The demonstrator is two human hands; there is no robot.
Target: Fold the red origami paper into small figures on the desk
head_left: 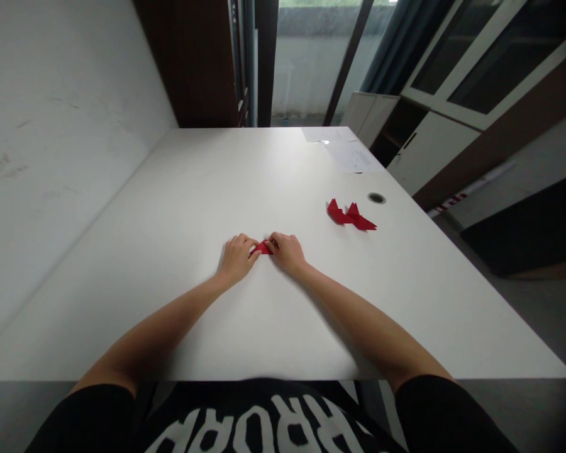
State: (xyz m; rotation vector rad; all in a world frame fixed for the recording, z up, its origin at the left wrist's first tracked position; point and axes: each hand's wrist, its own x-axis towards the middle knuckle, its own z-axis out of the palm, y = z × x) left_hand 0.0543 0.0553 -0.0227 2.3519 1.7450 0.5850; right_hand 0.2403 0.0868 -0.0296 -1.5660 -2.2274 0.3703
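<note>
Between my two hands, low over the white table [245, 189], is a small piece of folded red paper [263, 248]. My left hand [238, 257] pinches its left end, with the thumb in front and the fingers behind. The right end is pinched by my right hand [285, 250], whose curled fingers cover part of it. To the right and farther back lie folded red paper shapes [357, 219] with pointed tips, touching or overlapping one another. How the paper in my hands is folded is mostly hidden by my fingers.
Sheets of white paper [351, 154] lie at the table's far right corner. Nearer is a round cable hole [376, 198]. A wall [66, 94] runs along the left side, and white cabinets [434, 148] stand beyond the right edge.
</note>
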